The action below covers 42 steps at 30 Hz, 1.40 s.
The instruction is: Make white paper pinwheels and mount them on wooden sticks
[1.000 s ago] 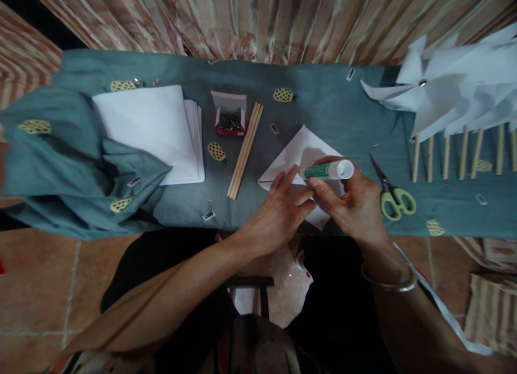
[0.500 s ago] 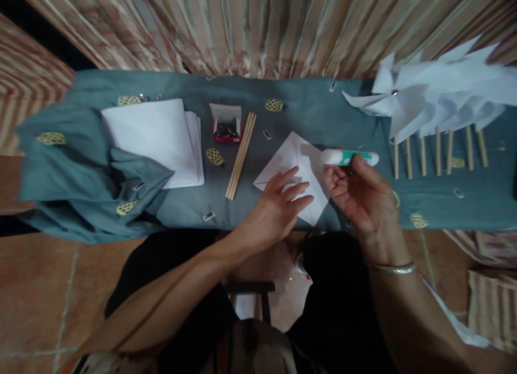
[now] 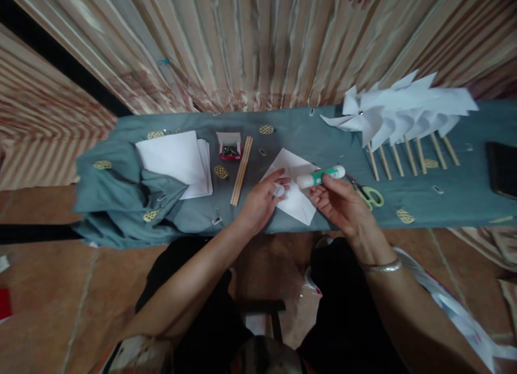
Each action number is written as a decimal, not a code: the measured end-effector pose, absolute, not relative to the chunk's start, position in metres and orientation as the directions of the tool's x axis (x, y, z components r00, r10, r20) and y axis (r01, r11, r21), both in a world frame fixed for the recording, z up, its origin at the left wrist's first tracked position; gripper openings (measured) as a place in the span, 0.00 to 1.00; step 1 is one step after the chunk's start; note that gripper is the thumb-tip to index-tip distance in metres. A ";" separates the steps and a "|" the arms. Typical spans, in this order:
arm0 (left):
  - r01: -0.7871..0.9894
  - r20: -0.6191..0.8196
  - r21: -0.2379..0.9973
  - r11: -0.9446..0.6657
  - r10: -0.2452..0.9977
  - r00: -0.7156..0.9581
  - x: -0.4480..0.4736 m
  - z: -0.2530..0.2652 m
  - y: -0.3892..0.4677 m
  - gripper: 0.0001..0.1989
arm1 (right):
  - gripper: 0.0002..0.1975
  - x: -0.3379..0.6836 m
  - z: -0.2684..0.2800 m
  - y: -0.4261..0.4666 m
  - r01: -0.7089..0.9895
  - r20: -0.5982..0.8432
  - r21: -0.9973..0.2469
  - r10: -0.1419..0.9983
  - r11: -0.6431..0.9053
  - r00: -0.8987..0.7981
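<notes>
gluing seems to be the step in hand: the right hand (image 3: 343,202) closes its fingers round a smooth green-and-white glue stick (image 3: 322,176), and the left hand (image 3: 260,203), half curled, grips what looks like a round white cap (image 3: 278,190). the thin, creased sheet (image 3: 297,209) lies flat below them on soft cloth (image 3: 305,134). the next move probably calls for aligning cap and glue stick. slim wooden sticks (image 3: 242,172) lie left; curled paper pinwheels (image 3: 404,110), far right.

A striped curtain (image 3: 258,51) hangs behind the pineapple-patterned cloth (image 3: 464,204), whose right end bears a dark object (image 3: 503,169)
</notes>
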State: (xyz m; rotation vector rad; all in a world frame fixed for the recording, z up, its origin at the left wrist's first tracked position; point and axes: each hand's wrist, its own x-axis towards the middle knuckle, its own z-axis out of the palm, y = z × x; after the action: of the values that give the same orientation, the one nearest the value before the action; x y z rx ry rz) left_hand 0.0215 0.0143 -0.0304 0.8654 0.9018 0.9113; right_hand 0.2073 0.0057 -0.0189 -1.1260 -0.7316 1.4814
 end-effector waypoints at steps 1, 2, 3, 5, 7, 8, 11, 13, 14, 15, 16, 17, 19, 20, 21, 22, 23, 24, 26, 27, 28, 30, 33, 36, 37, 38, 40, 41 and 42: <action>-0.271 -0.262 0.894 0.358 0.907 0.330 0.022 -0.030 0.014 0.24 | 0.13 0.205 -0.019 0.004 -0.398 -0.267 -0.886 0.964 -0.237 0.021; -0.267 -0.257 0.898 0.350 0.909 0.327 0.023 -0.029 0.014 0.26 | 0.14 0.202 -0.018 0.003 -0.411 -0.275 -0.877 0.961 -0.248 0.008; -0.264 -0.248 0.904 0.337 0.915 0.320 0.024 -0.029 0.013 0.27 | 0.14 0.200 -0.018 0.002 -0.423 -0.286 -0.868 0.958 -0.260 -0.002; -0.270 -0.233 0.909 0.317 0.925 0.302 0.025 -0.027 0.011 0.28 | 0.15 0.197 -0.016 0.000 -0.442 -0.312 -0.850 0.950 -0.286 -0.014; -0.296 -0.234 0.901 0.317 0.930 0.284 0.026 -0.026 0.010 0.28 | 0.16 0.193 -0.013 -0.001 -0.458 -0.336 -0.836 0.942 -0.302 -0.006; -0.315 -0.238 0.892 0.323 0.930 0.280 0.026 -0.025 0.009 0.27 | 0.16 0.191 -0.012 -0.002 -0.464 -0.348 -0.831 0.938 -0.308 0.001; -0.354 -0.248 0.872 0.338 0.929 0.276 0.025 -0.024 0.007 0.26 | 0.17 0.187 -0.010 -0.002 -0.471 -0.367 -0.825 0.930 -0.313 0.024; -0.364 -0.256 0.864 0.347 0.927 0.274 0.025 -0.024 0.007 0.25 | 0.17 0.186 -0.011 -0.001 -0.470 -0.360 -0.830 0.932 -0.301 0.038; -0.368 -0.258 0.862 0.349 0.927 0.273 0.025 -0.024 0.007 0.24 | 0.17 0.186 -0.011 -0.001 -0.465 -0.353 -0.835 0.935 -0.294 0.043; -0.372 -0.261 0.859 0.351 0.926 0.272 0.025 -0.024 0.007 0.24 | 0.17 0.186 -0.012 -0.001 -0.455 -0.345 -0.842 0.937 -0.288 0.046; -0.376 -0.265 0.856 0.356 0.925 0.272 0.026 -0.024 0.007 0.24 | 0.16 0.186 -0.013 -0.001 -0.442 -0.338 -0.851 0.940 -0.285 0.045; -0.379 -0.269 0.852 0.361 0.923 0.273 0.025 -0.024 0.007 0.24 | 0.16 0.186 -0.014 -0.001 -0.426 -0.331 -0.860 0.943 -0.282 0.043; -0.378 -0.274 0.851 0.364 0.923 0.271 0.025 -0.023 0.008 0.24 | 0.16 0.186 -0.015 0.000 -0.398 -0.317 -0.875 0.948 -0.275 0.042; -0.374 -0.273 0.855 0.360 0.925 0.265 0.025 -0.023 0.008 0.24 | 0.16 0.185 -0.015 0.000 -0.391 -0.312 -0.880 0.949 -0.270 0.046; -0.368 -0.271 0.859 0.355 0.927 0.261 0.025 -0.022 0.008 0.24 | 0.16 0.185 -0.015 0.000 -0.388 -0.308 -0.883 0.950 -0.265 0.052; -0.363 -0.268 0.864 0.350 0.929 0.257 0.025 -0.022 0.008 0.24 | 0.16 0.184 -0.015 0.000 -0.386 -0.304 -0.885 0.951 -0.259 0.059; -0.361 -0.267 0.865 0.347 0.930 0.255 0.025 -0.021 0.008 0.23 | 0.17 0.184 -0.015 0.000 -0.382 -0.299 -0.889 0.952 -0.253 0.065; -0.364 -0.269 0.863 0.350 0.929 0.254 0.025 -0.021 0.008 0.23 | 0.17 0.183 -0.015 0.000 -0.373 -0.291 -0.895 0.954 -0.245 0.070; -0.376 -0.279 0.853 0.362 0.925 0.257 0.026 -0.022 0.007 0.23 | 0.17 0.183 -0.016 0.000 -0.348 -0.270 -0.909 0.960 -0.229 0.074; -0.380 -0.280 0.851 0.363 0.925 0.257 0.026 -0.023 0.007 0.23 | 0.17 0.182 -0.016 -0.001 -0.336 -0.261 -0.915 0.962 -0.222 0.076; -0.377 -0.276 0.854 0.359 0.926 0.257 0.026 -0.024 0.006 0.23 | 0.17 0.182 -0.016 -0.001 -0.326 -0.255 -0.920 0.964 -0.216 0.080; -0.351 -0.246 0.877 0.328 0.934 0.258 0.025 -0.027 0.005 0.23 | 0.18 0.182 -0.015 -0.001 -0.304 -0.246 -0.930 0.965 -0.208 0.094; -0.243 -0.171 0.941 0.235 0.951 0.260 0.022 -0.032 0.005 0.23 | 0.20 0.182 -0.015 -0.001 -0.268 -0.231 -0.944 0.966 -0.194 0.116; -0.081 -0.108 0.988 0.135 0.957 0.269 0.018 -0.035 0.004 0.23 | 0.21 0.181 -0.015 -0.001 -0.249 -0.236 -0.947 0.966 -0.204 0.105; -0.034 -0.089 0.994 0.102 0.958 0.273 0.017 -0.036 0.003 0.23 | 0.22 0.180 -0.016 -0.002 -0.246 -0.244 -0.945 0.965 -0.214 0.098; 0.002 -0.070 0.997 0.072 0.958 0.277 0.016 -0.037 0.003 0.23 | 0.22 0.180 -0.016 -0.002 -0.243 -0.254 -0.943 0.963 -0.226 0.090; 0.051 -0.035 0.998 0.021 0.957 0.288 0.014 -0.038 0.001 0.21 | 0.21 0.178 -0.015 -0.003 -0.238 -0.273 -0.939 0.959 -0.249 0.074; 0.069 -0.024 0.998 0.003 0.956 0.293 0.011 -0.037 0.000 0.21 | 0.21 0.177 -0.015 -0.004 -0.237 -0.280 -0.937 0.958 -0.258 0.062; 0.087 -0.017 0.996 -0.009 0.953 0.302 0.009 -0.037 0.000 0.20 | 0.21 0.176 -0.015 -0.005 -0.236 -0.286 -0.934 0.957 -0.268 0.046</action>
State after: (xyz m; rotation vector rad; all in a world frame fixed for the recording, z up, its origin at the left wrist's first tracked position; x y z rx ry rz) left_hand 0.0088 -0.0003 -0.0369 1.3992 1.0421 0.9336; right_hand 0.1761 -0.0049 -0.0148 -1.2699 -0.8315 1.4499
